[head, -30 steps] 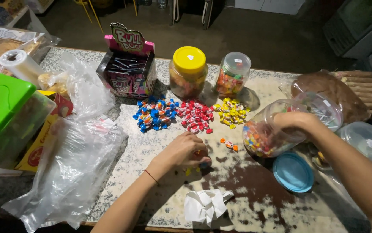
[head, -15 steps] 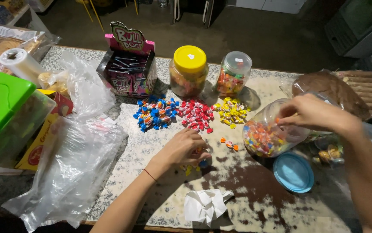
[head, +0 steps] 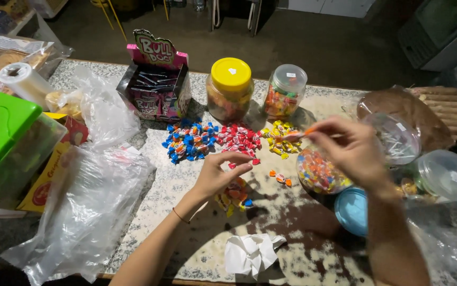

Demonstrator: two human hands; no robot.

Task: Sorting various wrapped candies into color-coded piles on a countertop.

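Note:
Three sorted candy heaps lie on the speckled counter: blue point(head: 189, 140), red point(head: 239, 137) and yellow point(head: 279, 142). My right hand point(head: 348, 153) pinches an orange-wrapped candy point(head: 298, 134) just above the yellow heap. Under that hand, an open clear jar of mixed candies point(head: 318, 173) lies tilted. Its blue lid point(head: 351, 211) rests in front of it. With its fingers apart, my left hand point(head: 219, 176) rests over a small mixed pile point(head: 235, 195). Two loose orange candies point(head: 281, 178) lie between the hands.
At the back stand a yellow-lidded jar point(head: 230, 87), a clear-lidded jar point(head: 286, 95) and a pink display box point(head: 157, 79). A green-lidded container point(head: 6, 137) and plastic bags point(head: 88, 206) fill the left. Crumpled white paper point(head: 249, 253) lies near the front edge; clear tubs point(head: 446, 175) sit at the right.
My right hand came out of the tilted jar and moved up and left with a candy, toward the yellow heap. My left hand stayed at the small mixed pile and opened slightly.

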